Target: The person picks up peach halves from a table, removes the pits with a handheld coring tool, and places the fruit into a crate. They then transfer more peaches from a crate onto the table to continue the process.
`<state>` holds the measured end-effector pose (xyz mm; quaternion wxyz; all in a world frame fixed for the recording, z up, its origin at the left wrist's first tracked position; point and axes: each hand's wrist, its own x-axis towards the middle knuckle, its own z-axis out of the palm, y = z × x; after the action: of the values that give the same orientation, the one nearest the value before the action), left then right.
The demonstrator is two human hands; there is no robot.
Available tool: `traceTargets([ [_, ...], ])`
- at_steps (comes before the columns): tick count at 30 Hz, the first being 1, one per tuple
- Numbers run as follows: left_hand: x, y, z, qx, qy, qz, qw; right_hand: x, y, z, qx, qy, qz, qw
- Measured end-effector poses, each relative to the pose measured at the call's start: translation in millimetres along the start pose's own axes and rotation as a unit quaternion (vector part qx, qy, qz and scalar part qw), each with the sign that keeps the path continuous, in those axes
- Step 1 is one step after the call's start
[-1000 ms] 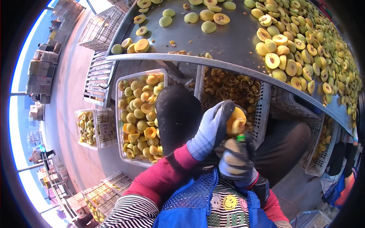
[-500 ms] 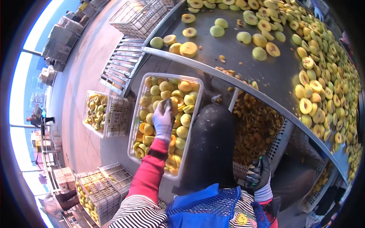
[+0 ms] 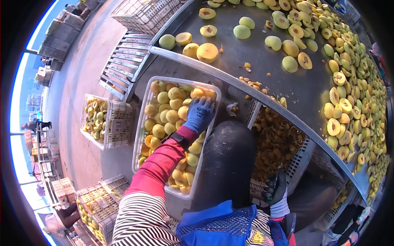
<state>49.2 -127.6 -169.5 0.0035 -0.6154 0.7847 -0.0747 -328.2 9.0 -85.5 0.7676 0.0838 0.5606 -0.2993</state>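
Observation:
My left hand (image 3: 200, 111), in a light blue-grey glove, lies back up over the right upper part of a white plastic crate (image 3: 137, 141) full of yellow peaches (image 3: 177, 93). Its fingers curl down round a peach there, and their tips are partly hidden. Low on the right is my right hand (image 3: 276, 187), in a glove with dark fingers. It is closed round a small tool (image 3: 280, 167), of which only a thin tip shows above the fist. Behind this hand stands a bin of pitted scraps (image 3: 274, 141).
A metal sorting table (image 3: 238, 57) with a raised rim carries many peach halves (image 3: 336, 127). More fruit crates (image 3: 119, 127) stand on the floor at left, with a stacked crate (image 3: 96, 205) lower down. A slatted metal rack (image 3: 127, 57) adjoins the table.
My left hand has moved up and right within the crate and turned its back to the camera. My right hand stays low beside the bin. The view has shifted slightly.

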Motion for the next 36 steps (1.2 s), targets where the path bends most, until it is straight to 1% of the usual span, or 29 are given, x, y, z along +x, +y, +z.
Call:
traceTargets([
  [1, -2, -1, 8, -0.002, 0.001, 0.000, 1.000, 0, -1, -1, 0.000, 0.001, -0.002, 1.000],
  [3, 0, -7, 18, -0.054, 0.050, -0.044, 0.996, -1, -2, -1, 0.019, 0.017, -0.004, 1.000],
  [5, 3, -9, 16, -0.075, 0.048, -0.040, 0.995, -4, -4, 1, 0.018, 0.010, -0.020, 1.000],
  [7, 2, -14, 5, -0.137, 0.035, -0.044, 0.989, -7, -4, -2, 0.017, 0.001, -0.032, 0.999],
  [8, 2, -14, -3, -0.171, 0.023, -0.052, 0.984, -8, -5, -5, 0.017, -0.002, -0.026, 1.000],
  [9, 1, -11, -9, -0.171, 0.021, -0.049, 0.984, -8, -5, -9, 0.016, -0.003, -0.019, 1.000],
  [10, 4, -8, -21, -0.234, 0.109, -0.102, 0.961, -7, -6, -12, 0.020, -0.003, -0.020, 1.000],
  [11, 7, -5, -26, -0.295, 0.193, -0.153, 0.923, -7, -6, -16, 0.009, 0.018, -0.028, 0.999],
  [12, 7, -3, -23, -0.284, 0.233, -0.231, 0.901, -8, -4, -19, -0.003, 0.041, -0.033, 0.999],
  [13, 5, 0, -13, -0.279, 0.238, -0.301, 0.880, -8, -3, -21, -0.005, 0.046, -0.029, 0.999],
  [15, 2, 2, 32, -0.158, 0.198, -0.393, 0.884, -2, -5, -20, 0.031, 0.056, -0.017, 0.998],
  [16, 8, 13, 26, -0.089, 0.107, -0.412, 0.900, 3, -6, -17, 0.030, 0.056, -0.015, 0.998],
  [17, 11, 14, 35, -0.062, 0.137, -0.388, 0.909, 6, -6, -15, 0.024, 0.071, -0.017, 0.997],
  [19, 15, 15, 35, -0.041, 0.122, -0.391, 0.911, 10, -5, -13, 0.017, 0.095, -0.011, 0.995],
  [21, 19, 12, 38, -0.027, 0.112, -0.387, 0.915, 17, -6, -6, 0.023, 0.046, 0.001, 0.999],
  [22, 24, 11, 37, -0.015, 0.108, -0.380, 0.918, 25, -4, -8, 0.024, 0.044, -0.001, 0.999],
  [23, 25, 10, 37, -0.015, 0.112, -0.382, 0.917, 35, -3, -12, 0.028, -0.032, 0.014, 0.999],
  [24, 26, 10, 36, -0.011, 0.090, -0.389, 0.917, 40, -3, -18, 0.032, -0.110, 0.028, 0.993],
  [25, 27, 9, 35, -0.007, 0.071, -0.394, 0.916, 37, -3, -13, 0.029, -0.117, 0.023, 0.992],
  [27, 27, 6, 37, -0.012, 0.079, -0.394, 0.916, 30, -1, 7, -0.028, -0.018, -0.026, 0.999],
  [28, 26, 3, 36, -0.016, 0.066, -0.384, 0.921, 21, 0, 16, -0.027, -0.020, -0.033, 0.999],
  [30, 18, -7, 27, -0.047, 0.024, -0.349, 0.936, 0, 2, 26, -0.104, 0.086, -0.093, 0.987],
  [31, 12, -13, 24, -0.070, 0.019, -0.329, 0.942, -9, 4, 21, -0.097, 0.086, -0.097, 0.987],
  [33, 6, -14, 0, -0.136, 0.030, -0.346, 0.928, -18, 4, 9, -0.124, 0.083, -0.107, 0.983],
  [34, 6, -10, -14, -0.157, 0.121, -0.350, 0.916, -18, 7, -3, -0.117, 0.079, -0.112, 0.984],
  [35, 9, -5, -44, -0.220, 0.224, -0.291, 0.904, -15, 12, -19, -0.097, 0.084, -0.118, 0.985],
  [36, 20, -1, -71, -0.204, 0.292, -0.234, 0.905, -11, 14, -30, -0.080, 0.091, -0.122, 0.985],
])
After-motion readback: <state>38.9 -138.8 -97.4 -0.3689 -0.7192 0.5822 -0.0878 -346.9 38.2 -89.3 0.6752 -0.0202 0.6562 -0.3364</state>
